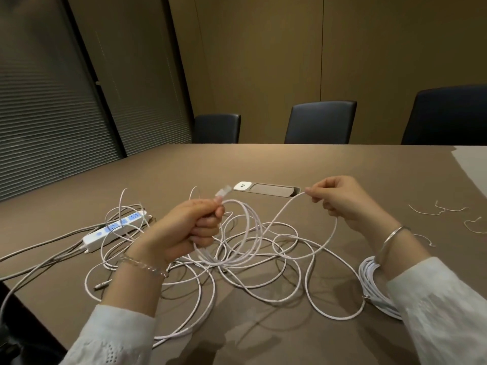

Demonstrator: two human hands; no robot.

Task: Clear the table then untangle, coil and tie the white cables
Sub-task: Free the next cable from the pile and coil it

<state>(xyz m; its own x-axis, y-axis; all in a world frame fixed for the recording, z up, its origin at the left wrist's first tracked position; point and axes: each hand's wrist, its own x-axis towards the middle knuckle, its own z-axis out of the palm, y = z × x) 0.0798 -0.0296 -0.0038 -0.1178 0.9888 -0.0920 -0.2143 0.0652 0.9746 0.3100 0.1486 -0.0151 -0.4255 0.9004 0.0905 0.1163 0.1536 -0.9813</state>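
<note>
Left hand (195,227) grips several loops of white cable (253,248) w/ plug end up; right hand (342,200) pinches one strand. Tangle lies on table (290,164), finished coil (374,288) by right wrist.

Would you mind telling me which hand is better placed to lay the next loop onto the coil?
The right hand. It pinches the free run of white cable, while the left hand has its grip full holding the coil.
</note>
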